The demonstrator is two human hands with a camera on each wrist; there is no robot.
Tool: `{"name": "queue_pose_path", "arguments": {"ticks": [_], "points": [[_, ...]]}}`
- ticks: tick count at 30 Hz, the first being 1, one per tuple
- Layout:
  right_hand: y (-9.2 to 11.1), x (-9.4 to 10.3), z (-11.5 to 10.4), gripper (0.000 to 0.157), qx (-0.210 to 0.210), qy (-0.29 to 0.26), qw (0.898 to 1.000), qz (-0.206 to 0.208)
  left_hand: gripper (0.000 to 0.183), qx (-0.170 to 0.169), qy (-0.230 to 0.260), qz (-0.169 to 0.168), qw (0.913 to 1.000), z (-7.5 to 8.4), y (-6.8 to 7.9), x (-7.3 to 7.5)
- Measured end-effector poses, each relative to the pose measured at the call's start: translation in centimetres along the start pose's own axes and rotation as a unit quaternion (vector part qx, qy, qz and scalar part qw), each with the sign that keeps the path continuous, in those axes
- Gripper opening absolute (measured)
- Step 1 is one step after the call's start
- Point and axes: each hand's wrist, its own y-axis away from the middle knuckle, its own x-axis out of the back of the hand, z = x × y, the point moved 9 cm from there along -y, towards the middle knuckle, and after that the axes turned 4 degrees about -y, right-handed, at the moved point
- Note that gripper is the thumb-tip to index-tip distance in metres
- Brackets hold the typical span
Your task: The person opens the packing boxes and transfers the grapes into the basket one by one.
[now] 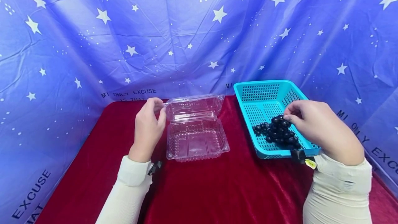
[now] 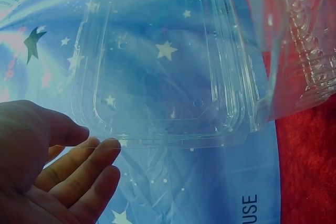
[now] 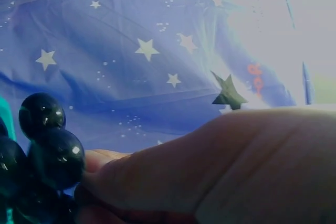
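On the table stands a clear plastic clamshell box (image 1: 199, 139), its lid (image 1: 194, 108) raised at the back. My left hand (image 1: 149, 123) is at the lid's left corner. In the left wrist view, that hand's fingertips (image 2: 107, 148) are right at the lid's edge, the fingers fairly straight. My right hand (image 1: 317, 120) reaches over a turquoise basket (image 1: 245, 113) and pinches the top of a bunch of dark grapes (image 1: 280, 132) between thumb and fingers. Round, shiny grapes (image 3: 58, 158) show beside the thumb in the right wrist view. Most of the bunch overlaps the basket's floor.
Dark red velvet cloth (image 1: 217, 189) covers the table. A blue curtain with white stars (image 1: 186, 37) hangs behind and on both sides. The basket stands to the right of the box, with a strip of cloth between them.
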Motion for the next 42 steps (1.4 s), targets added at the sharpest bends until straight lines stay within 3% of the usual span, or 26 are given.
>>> {"name": "queue_pose_path", "arguments": {"ticks": [12, 22, 32, 42], "points": [[-1.9, -3.8, 0.5, 0.010, 0.006, -0.009, 0.997, -0.077, 0.020, 0.000, 0.004, -0.001, 1.0000, 0.0, -0.1, 0.0], [-2.4, -5.6, 1.4, 0.009, -0.006, -0.008, 0.992, -0.123, 0.020, -0.003, 0.004, 0.001, 1.0000, 0.0, -0.1, 0.1], [-2.0, -6.3, 4.1, 0.014, -0.050, -0.024, 0.985, -0.161, 0.020, -0.003, 0.003, -0.002, 1.0000, 0.2, -0.1, 0.0], [-1.7, -6.6, 5.4, 0.012, -0.090, -0.050, 0.976, -0.190, 0.020, 0.000, 0.002, -0.003, 1.0000, 0.1, 0.0, -0.1]]}}
